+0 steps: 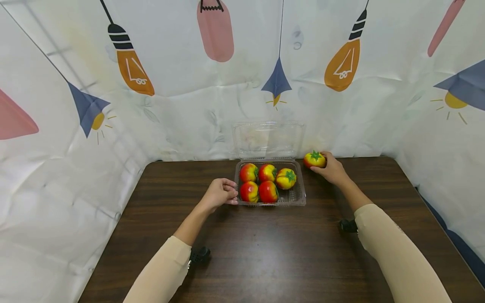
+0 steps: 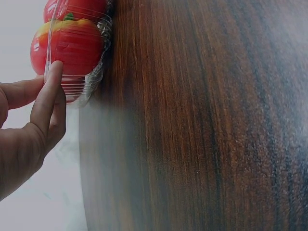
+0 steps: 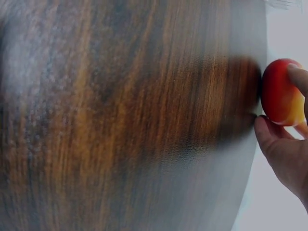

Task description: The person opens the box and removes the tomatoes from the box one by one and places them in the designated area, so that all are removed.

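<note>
My left hand [image 1: 221, 192] pinches the left rim of a clear plastic clamshell box [image 1: 299, 197], thumb and fingers at its edge in the left wrist view. Inside the box sit several red-and-yellow tomatoes [image 1: 268, 192] with green star-shaped tops, in two rows. The front right spot of the box holds none. To the right of the box, my right hand [image 1: 333, 169] grips another tomato [image 1: 314, 159], its green top facing up. In the right wrist view that tomato [image 3: 280, 91] is right at the tabletop, between thumb and fingers.
The box's clear lid [image 1: 269, 141] stands raised behind it against a white printed curtain [image 1: 182, 122]. Both hands work near the back edge of a dark wooden table [image 1: 257, 252]. The curtain also hangs along the left and right sides.
</note>
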The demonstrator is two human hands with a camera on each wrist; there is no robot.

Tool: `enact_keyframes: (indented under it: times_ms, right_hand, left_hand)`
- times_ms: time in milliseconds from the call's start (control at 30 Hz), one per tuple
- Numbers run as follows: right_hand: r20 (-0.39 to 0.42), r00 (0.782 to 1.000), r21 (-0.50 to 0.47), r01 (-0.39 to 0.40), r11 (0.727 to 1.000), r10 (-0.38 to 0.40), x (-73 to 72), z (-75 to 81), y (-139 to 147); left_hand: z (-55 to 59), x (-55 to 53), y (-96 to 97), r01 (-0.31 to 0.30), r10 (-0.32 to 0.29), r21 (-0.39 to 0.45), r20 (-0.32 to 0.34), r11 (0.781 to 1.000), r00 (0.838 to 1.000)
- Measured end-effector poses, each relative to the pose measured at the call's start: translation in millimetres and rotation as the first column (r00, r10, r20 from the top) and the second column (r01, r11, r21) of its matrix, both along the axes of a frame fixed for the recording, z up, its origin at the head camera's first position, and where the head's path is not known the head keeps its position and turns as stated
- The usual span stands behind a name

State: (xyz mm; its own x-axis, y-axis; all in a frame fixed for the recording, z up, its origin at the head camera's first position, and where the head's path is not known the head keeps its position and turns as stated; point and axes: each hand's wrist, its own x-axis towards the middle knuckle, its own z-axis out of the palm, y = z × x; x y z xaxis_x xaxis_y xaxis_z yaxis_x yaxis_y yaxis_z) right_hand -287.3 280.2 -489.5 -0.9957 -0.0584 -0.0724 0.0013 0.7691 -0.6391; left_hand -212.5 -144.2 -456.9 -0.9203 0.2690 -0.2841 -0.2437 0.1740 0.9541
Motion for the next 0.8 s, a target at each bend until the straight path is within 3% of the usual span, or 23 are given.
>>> enact_keyframes:
  times_ms: [800]
  right_hand:
    - [-0.015,1.0,-0.058,0.009,0.998,-0.01,12.8,9.0,13]
  left_hand:
    - [-4.7,-2.6,-0.7,-0.001,0.001,0.003,-0.002,1.0,1.0]
